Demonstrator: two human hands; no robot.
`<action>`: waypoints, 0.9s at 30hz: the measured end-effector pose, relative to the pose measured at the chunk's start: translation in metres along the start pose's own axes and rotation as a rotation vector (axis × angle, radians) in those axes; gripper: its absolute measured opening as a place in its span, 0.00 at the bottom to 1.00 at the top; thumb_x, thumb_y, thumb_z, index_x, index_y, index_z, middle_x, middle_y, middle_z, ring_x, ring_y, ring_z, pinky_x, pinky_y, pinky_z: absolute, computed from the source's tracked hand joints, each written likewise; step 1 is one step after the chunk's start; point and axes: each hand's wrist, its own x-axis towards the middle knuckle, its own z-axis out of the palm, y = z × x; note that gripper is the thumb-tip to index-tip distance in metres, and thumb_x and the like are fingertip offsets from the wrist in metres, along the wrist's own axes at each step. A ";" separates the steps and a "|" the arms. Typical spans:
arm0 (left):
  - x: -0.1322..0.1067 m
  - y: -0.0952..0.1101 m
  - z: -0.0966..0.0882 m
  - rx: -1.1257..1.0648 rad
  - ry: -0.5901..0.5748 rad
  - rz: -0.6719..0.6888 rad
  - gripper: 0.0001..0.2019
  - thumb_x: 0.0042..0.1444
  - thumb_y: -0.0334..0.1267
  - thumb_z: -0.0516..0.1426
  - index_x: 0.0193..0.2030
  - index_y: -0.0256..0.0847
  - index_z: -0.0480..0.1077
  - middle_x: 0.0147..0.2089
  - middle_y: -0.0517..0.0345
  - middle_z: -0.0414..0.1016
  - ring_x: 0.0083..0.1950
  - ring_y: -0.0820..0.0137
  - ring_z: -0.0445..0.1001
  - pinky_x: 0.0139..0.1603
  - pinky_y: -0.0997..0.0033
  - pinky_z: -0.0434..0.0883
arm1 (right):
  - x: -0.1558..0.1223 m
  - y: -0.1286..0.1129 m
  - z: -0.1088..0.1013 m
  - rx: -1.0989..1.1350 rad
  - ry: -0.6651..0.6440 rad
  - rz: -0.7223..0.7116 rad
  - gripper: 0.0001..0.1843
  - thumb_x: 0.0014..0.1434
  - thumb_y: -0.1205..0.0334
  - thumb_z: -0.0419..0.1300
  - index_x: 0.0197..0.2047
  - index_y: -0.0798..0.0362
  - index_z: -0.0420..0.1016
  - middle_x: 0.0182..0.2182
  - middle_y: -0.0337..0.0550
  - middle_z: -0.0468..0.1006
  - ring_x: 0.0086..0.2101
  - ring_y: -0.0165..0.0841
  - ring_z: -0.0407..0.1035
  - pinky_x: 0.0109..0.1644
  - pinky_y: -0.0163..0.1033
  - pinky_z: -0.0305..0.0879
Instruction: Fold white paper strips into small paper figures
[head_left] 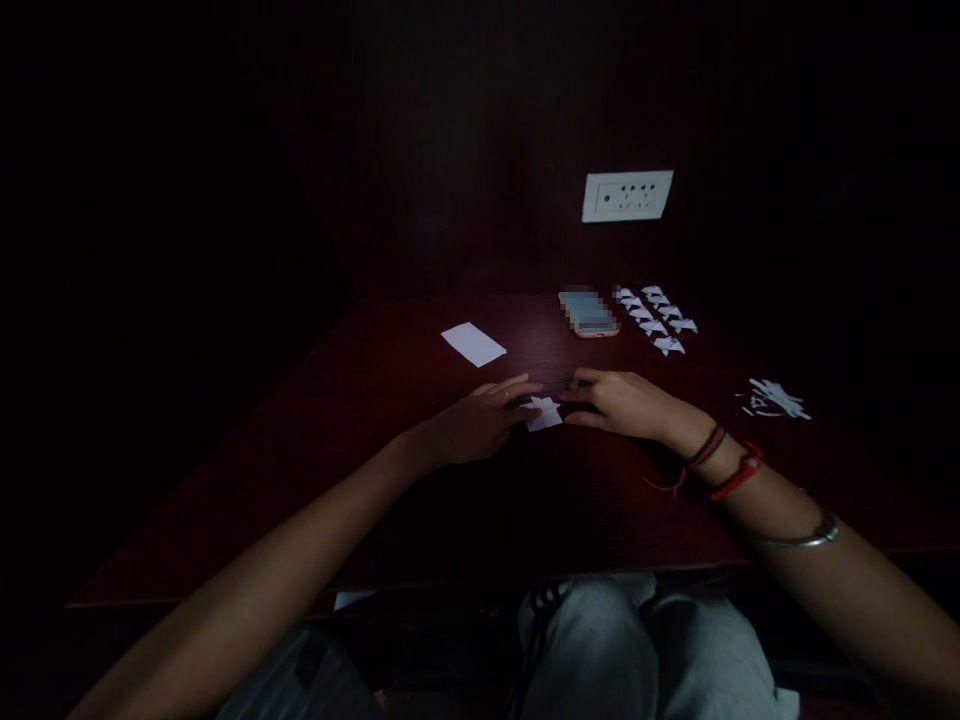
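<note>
Clock positions taken about the small folded paper, 12 o'clock away from the wearer; entries run left to right. Dark red table (300,480), dimly lit, its left side spreading out toward 8 and 9 o'clock. White sheet (474,344) flat on it, between 10 and 11 o'clock, apart from both hands. Left hand (480,425) at 9 o'clock, palm down, ring (504,394) on one finger; fingers extended with a narrow gap between thumb and index, thumb lying over the left part of the folded paper, nothing gripped. Small folded paper (547,414) at the dial's centre, on the tabletop between the hands, pointed corners showing on its far side. Phone (589,312) at 1 o'clock, lying flat, screen pixelated. Right hand (619,402) at 3 o'clock, fingers loosely bent and moderately spread, tips just beside the right edge of the paper; contact there cannot be told. Wall socket (628,196) toward 1 o'clock, on the upright panel beyond the table. Folded white pieces (652,318) in two slanting rows between 1 and 2 o'clock, right of the phone. Red bracelet (739,475) on the right wrist, toward 4 o'clock. Thin white strips (780,398) heaped loosely near 3 o'clock, beyond the right hand.
</note>
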 end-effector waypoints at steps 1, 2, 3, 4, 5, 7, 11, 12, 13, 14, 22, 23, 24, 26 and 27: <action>0.000 0.002 0.000 0.016 -0.009 -0.008 0.24 0.48 0.22 0.46 0.54 0.39 0.56 0.62 0.53 0.45 0.62 0.62 0.40 0.57 0.57 0.52 | 0.000 -0.001 -0.001 0.011 0.022 0.007 0.18 0.56 0.55 0.49 0.47 0.52 0.67 0.36 0.45 0.67 0.32 0.30 0.65 0.33 0.34 0.59; 0.001 0.004 0.000 0.026 -0.023 -0.014 0.24 0.49 0.22 0.45 0.55 0.38 0.55 0.62 0.52 0.46 0.62 0.63 0.41 0.56 0.57 0.53 | 0.001 -0.003 -0.003 0.026 0.046 0.011 0.18 0.56 0.55 0.48 0.46 0.52 0.68 0.36 0.45 0.67 0.33 0.30 0.65 0.34 0.34 0.59; 0.001 0.006 0.000 0.031 -0.039 -0.019 0.24 0.50 0.23 0.45 0.55 0.38 0.54 0.61 0.52 0.47 0.62 0.64 0.43 0.56 0.58 0.53 | 0.001 -0.005 -0.004 0.044 0.067 0.012 0.17 0.57 0.56 0.48 0.46 0.53 0.68 0.36 0.45 0.68 0.33 0.30 0.65 0.35 0.34 0.59; 0.001 0.007 0.000 0.032 -0.052 -0.025 0.24 0.51 0.23 0.44 0.56 0.38 0.53 0.60 0.51 0.50 0.61 0.65 0.47 0.56 0.60 0.54 | 0.002 -0.007 -0.005 0.068 0.084 0.006 0.17 0.57 0.57 0.48 0.45 0.53 0.68 0.36 0.45 0.68 0.33 0.30 0.65 0.36 0.34 0.59; 0.000 0.009 0.000 0.033 -0.058 -0.036 0.23 0.52 0.24 0.44 0.56 0.38 0.52 0.59 0.52 0.52 0.59 0.66 0.51 0.55 0.61 0.55 | 0.002 -0.010 -0.005 0.096 0.093 -0.009 0.16 0.57 0.58 0.48 0.45 0.53 0.68 0.36 0.45 0.68 0.34 0.30 0.65 0.36 0.34 0.59; 0.000 0.013 0.000 0.051 -0.054 -0.076 0.22 0.53 0.26 0.44 0.56 0.40 0.53 0.58 0.53 0.54 0.56 0.67 0.57 0.54 0.63 0.57 | 0.004 -0.015 -0.005 0.158 0.088 -0.048 0.14 0.56 0.60 0.49 0.44 0.53 0.69 0.35 0.44 0.69 0.34 0.29 0.65 0.36 0.33 0.59; 0.000 0.021 0.002 0.138 -0.042 -0.137 0.20 0.54 0.28 0.44 0.55 0.38 0.55 0.54 0.48 0.58 0.52 0.63 0.61 0.49 0.61 0.60 | 0.008 -0.020 0.002 0.251 0.050 -0.103 0.13 0.55 0.60 0.51 0.41 0.54 0.71 0.33 0.43 0.70 0.33 0.28 0.65 0.36 0.33 0.59; 0.000 0.022 0.002 0.158 -0.042 -0.144 0.19 0.55 0.29 0.44 0.54 0.37 0.56 0.53 0.47 0.59 0.51 0.62 0.61 0.49 0.61 0.61 | 0.009 -0.020 0.004 0.263 0.044 -0.111 0.12 0.55 0.61 0.51 0.40 0.54 0.71 0.33 0.43 0.70 0.33 0.28 0.66 0.36 0.33 0.59; 0.000 0.023 0.002 0.173 -0.042 -0.151 0.18 0.55 0.29 0.44 0.54 0.36 0.57 0.52 0.47 0.60 0.51 0.62 0.62 0.48 0.62 0.61 | 0.009 -0.020 0.005 0.273 0.039 -0.119 0.12 0.55 0.61 0.51 0.40 0.54 0.71 0.34 0.43 0.70 0.33 0.28 0.66 0.37 0.33 0.59; 0.000 0.024 0.002 0.184 -0.042 -0.156 0.18 0.55 0.30 0.44 0.53 0.36 0.58 0.51 0.47 0.61 0.50 0.62 0.62 0.47 0.62 0.62 | 0.010 -0.019 0.007 0.280 0.036 -0.125 0.12 0.55 0.61 0.51 0.39 0.55 0.72 0.34 0.44 0.70 0.33 0.28 0.66 0.37 0.33 0.59; -0.002 0.024 -0.001 0.207 -0.008 -0.154 0.15 0.54 0.30 0.47 0.49 0.38 0.62 0.47 0.49 0.63 0.49 0.64 0.62 0.48 0.61 0.61 | 0.010 -0.010 0.011 0.317 0.040 -0.134 0.11 0.56 0.64 0.50 0.38 0.55 0.72 0.32 0.44 0.71 0.33 0.29 0.66 0.37 0.33 0.59; -0.001 0.023 -0.001 0.201 0.003 -0.141 0.15 0.54 0.30 0.47 0.48 0.39 0.62 0.48 0.49 0.62 0.51 0.63 0.60 0.50 0.61 0.59 | 0.010 -0.010 0.011 0.321 0.040 -0.134 0.11 0.56 0.64 0.50 0.38 0.55 0.72 0.32 0.44 0.71 0.33 0.29 0.66 0.37 0.34 0.59; -0.001 0.023 0.000 0.191 0.015 -0.125 0.15 0.54 0.29 0.47 0.48 0.39 0.63 0.50 0.50 0.60 0.54 0.63 0.57 0.51 0.61 0.58 | 0.010 -0.009 0.012 0.322 0.043 -0.134 0.11 0.56 0.64 0.49 0.38 0.55 0.72 0.32 0.44 0.71 0.33 0.29 0.66 0.38 0.34 0.59; -0.001 0.022 0.001 0.156 0.025 -0.086 0.16 0.54 0.28 0.47 0.49 0.38 0.62 0.54 0.50 0.57 0.57 0.64 0.54 0.54 0.62 0.55 | 0.010 -0.009 0.011 0.319 0.048 -0.135 0.12 0.57 0.65 0.49 0.38 0.55 0.72 0.32 0.44 0.71 0.33 0.28 0.65 0.38 0.34 0.59; 0.000 0.021 0.001 0.130 0.015 -0.072 0.17 0.53 0.27 0.46 0.50 0.38 0.60 0.55 0.51 0.56 0.57 0.65 0.54 0.55 0.63 0.55 | 0.011 -0.009 0.011 0.315 0.049 -0.134 0.12 0.57 0.65 0.48 0.38 0.55 0.72 0.32 0.44 0.71 0.33 0.28 0.65 0.38 0.34 0.59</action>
